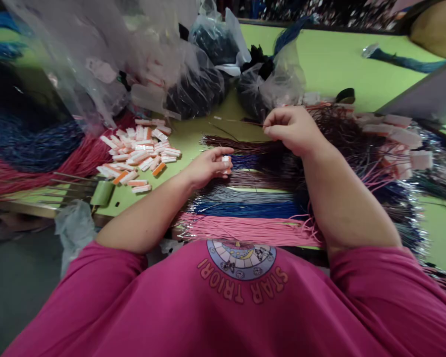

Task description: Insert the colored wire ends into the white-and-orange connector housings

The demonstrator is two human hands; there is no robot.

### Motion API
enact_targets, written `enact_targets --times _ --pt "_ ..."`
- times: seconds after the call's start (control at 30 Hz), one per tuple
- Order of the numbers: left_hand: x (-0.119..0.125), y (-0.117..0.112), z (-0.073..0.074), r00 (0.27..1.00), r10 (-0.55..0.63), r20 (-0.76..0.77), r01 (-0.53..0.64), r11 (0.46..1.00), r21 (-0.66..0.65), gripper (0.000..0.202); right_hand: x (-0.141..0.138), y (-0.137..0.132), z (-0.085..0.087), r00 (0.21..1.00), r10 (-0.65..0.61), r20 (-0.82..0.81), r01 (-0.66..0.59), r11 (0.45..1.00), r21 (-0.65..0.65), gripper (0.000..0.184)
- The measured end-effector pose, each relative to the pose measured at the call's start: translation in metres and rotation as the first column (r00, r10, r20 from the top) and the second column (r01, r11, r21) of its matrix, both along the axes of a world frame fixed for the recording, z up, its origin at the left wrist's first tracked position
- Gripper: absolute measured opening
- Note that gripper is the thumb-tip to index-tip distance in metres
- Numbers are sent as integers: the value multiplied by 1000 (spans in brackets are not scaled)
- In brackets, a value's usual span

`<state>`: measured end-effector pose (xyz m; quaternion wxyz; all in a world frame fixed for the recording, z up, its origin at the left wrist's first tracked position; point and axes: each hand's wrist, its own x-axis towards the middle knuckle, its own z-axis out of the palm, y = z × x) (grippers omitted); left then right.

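Note:
My left hand [207, 167] is closed on a small white and orange connector [226, 164], held over the left ends of the wire bundles. Farther back, my right hand [290, 128] pinches a thin brown wire [241, 122], whose free end points left. Below the hands, wires lie side by side in coloured bands: brown wires [241, 145], dark blue wires [243, 161], grey wires [256, 197], bright blue wires [245, 208] and pink wires [241, 227]. To the left of my left hand is a loose pile of white and orange connectors [137, 152].
Clear plastic bags [196, 84] with dark contents crowd the back. A green block with metal rods [103, 193] sits at the table's front left edge. Red wires [92, 153] lie at left, and wires with white connectors [401, 134] heap up at right.

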<state>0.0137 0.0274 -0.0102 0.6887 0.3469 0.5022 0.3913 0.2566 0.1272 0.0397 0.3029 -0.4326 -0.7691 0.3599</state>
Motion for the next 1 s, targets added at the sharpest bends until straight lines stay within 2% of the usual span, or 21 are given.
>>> enact_targets --times 0.1,0.17,0.27,0.33,0.4,0.47,0.53,0.63,0.8,1.0 --pt "-3 -1 -1 998 11 68 -13 1000 28 37 -8 -19 14 984 136 113 -151 979 138 16" --pt "-4 -3 -2 992 0 126 -10 997 78 42 -18 -35 22 940 272 207 -311 932 187 22" --pt "-3 -8 -3 981 -42 187 17 991 133 50 -32 -58 22 819 481 312 -545 822 164 24" --pt "-1 -11 -5 972 -73 224 37 986 160 52 -33 -67 14 789 536 301 -591 796 131 26" --pt "2 -14 -6 961 -98 259 50 981 186 53 -28 -72 2 846 473 247 -513 848 132 26" --pt "4 -17 -7 954 -115 277 61 978 198 53 -20 -73 -10 927 320 194 -353 921 166 27" --pt "4 -19 -7 951 -135 279 81 977 196 54 -14 -75 -18 966 175 188 -215 951 222 28" --pt "4 -20 -7 953 -155 262 105 975 195 52 -13 -80 -23 946 109 305 -199 938 284 30" --pt "4 -21 -7 965 -157 212 114 973 201 52 -19 -86 -22 843 51 536 -252 917 309 33" --pt "6 -21 -9 974 -152 169 118 974 195 49 -21 -90 -29 814 -83 575 -227 866 446 36"
